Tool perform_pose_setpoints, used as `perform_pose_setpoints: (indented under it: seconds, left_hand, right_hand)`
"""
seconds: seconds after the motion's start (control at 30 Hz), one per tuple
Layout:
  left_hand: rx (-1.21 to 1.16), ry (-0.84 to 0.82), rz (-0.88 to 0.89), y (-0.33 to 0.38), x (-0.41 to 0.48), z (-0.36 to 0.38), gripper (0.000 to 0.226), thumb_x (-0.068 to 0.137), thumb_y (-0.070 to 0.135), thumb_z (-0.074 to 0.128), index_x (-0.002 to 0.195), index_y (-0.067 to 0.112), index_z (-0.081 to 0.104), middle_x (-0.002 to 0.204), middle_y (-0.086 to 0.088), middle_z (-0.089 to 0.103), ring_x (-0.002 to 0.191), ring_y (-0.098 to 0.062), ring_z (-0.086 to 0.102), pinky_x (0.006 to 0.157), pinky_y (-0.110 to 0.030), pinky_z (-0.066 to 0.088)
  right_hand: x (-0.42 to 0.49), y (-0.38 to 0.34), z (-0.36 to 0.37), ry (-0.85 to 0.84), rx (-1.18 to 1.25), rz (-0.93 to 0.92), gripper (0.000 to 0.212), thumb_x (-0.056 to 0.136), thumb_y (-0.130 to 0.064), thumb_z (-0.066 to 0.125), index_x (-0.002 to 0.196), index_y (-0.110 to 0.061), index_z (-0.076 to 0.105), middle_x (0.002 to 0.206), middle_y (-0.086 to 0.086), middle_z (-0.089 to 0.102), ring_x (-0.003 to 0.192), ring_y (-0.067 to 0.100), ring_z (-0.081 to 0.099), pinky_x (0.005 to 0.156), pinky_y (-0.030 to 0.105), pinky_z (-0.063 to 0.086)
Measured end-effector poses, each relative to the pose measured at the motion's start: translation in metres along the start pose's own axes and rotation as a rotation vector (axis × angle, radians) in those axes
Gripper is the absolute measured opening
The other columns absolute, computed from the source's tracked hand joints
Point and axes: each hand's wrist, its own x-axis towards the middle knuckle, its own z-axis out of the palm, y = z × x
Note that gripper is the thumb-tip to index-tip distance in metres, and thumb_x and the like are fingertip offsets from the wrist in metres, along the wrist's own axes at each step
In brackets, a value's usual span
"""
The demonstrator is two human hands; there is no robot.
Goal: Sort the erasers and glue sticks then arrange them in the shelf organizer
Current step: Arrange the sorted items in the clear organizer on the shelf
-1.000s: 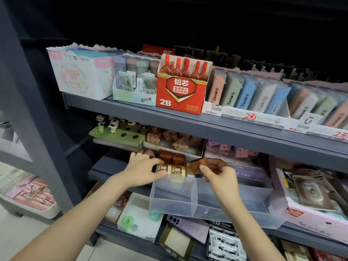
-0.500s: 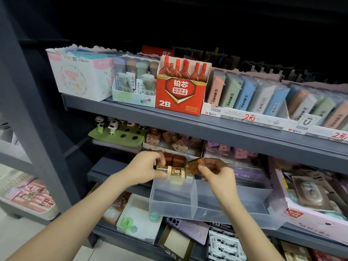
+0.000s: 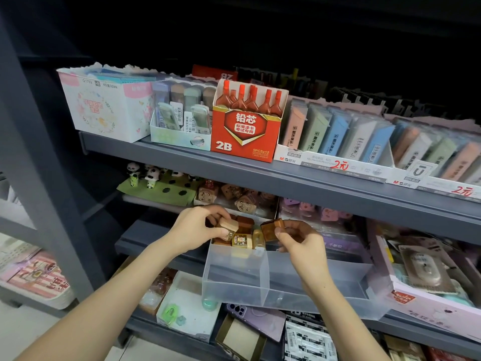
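With curled fingers, the left hand [image 3: 194, 228] is pinching a beige eraser [image 3: 229, 226] and the right hand [image 3: 303, 243] is pinching a brown eraser [image 3: 271, 228] over the organizer's [image 3: 234, 281] back-left corner, probably needing upright seating there next.

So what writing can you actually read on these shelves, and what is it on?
"铅芯", "2B", "5PCSx12": red box.
"Q1702", "HB": floral box.
"M&G", "2元": white tray front.
"2元": tray label further right.
Barcode stickers, small print elsewhere: too blurred to read.
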Motion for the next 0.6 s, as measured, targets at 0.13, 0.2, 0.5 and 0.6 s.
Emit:
perform_pose_setpoints:
  seconds: [0.13,0.2,0.5,0.6]
  left_hand:
    - [0.050,0.040,0.016,-0.001,0.001,0.004,0.025,0.073,0.027,0.079,0.093,0.034,0.067,0.084,0.025,0.056,0.081,0.005,0.051,0.064,-0.003,0.032]
    - [0.058,0.044,0.022,-0.001,0.003,0.005,0.023,0.074,0.026,0.079,0.090,0.034,0.064,0.089,0.018,0.058,0.084,0.000,0.051,0.064,-0.008,0.033]
    - [0.016,0.050,0.029,-0.015,0.008,0.010,0.033,0.073,0.021,0.080,0.071,0.038,0.051,0.096,0.012,0.060,0.075,0.000,0.051,0.063,-0.006,0.034]
    - [-0.018,0.067,0.055,-0.021,0.007,0.013,0.028,0.071,0.017,0.081,0.073,0.029,0.056,0.099,0.015,0.054,0.093,-0.004,0.052,0.075,-0.006,0.033]
  right_hand:
    - [-0.002,-0.001,0.001,0.002,-0.008,-0.017,0.016,0.084,-0.005,0.067,0.083,-0.020,0.064,0.079,0.001,0.071,0.064,0.009,0.062,0.052,0.015,0.049]
    - [-0.002,-0.002,0.002,0.002,-0.018,-0.017,0.013,0.085,-0.005,0.067,0.085,-0.019,0.065,0.080,0.002,0.071,0.065,0.011,0.063,0.053,0.017,0.050]
    - [-0.003,-0.004,0.010,-0.051,-0.062,-0.075,0.017,0.085,-0.009,0.068,0.081,-0.025,0.064,0.070,-0.010,0.071,0.063,0.004,0.065,0.065,0.022,0.055]
    - [-0.005,-0.007,0.018,-0.108,-0.048,-0.101,0.016,0.084,-0.010,0.068,0.083,-0.025,0.064,0.069,-0.012,0.070,0.063,0.001,0.064,0.064,0.020,0.054]
